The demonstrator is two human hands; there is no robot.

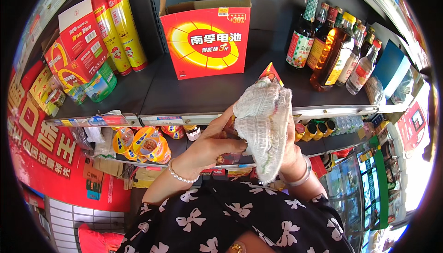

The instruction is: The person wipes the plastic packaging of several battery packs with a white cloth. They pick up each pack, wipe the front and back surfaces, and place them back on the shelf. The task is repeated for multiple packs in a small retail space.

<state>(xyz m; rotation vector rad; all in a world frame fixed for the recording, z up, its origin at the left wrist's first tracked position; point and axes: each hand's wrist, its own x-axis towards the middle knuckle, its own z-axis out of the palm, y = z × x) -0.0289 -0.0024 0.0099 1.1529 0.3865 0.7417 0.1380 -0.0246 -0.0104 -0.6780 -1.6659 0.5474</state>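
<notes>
A white gauzy cloth (264,125) hangs in front of my chest, over the shelf's front edge. Behind it shows the pointed tip of a red and yellow package (271,73), most of which the cloth hides. My left hand (213,140), with a beaded bracelet at the wrist, is at the left of the cloth, its thumb against the cloth's edge and its fingers on the partly hidden package. My right hand (292,152) is at the right, mostly behind the cloth; its fingers are hidden. Beyond both hands, an open-topped red battery carton (207,42) stands on the dark shelf (193,95).
Glass and plastic sauce bottles (332,55) stand at the right of the shelf. Tall spray cans (126,28), red boxes (78,45) and green tins (101,81) stand at the left. Instant noodle tubs (147,142) and jars (311,130) fill parts of the lower shelf.
</notes>
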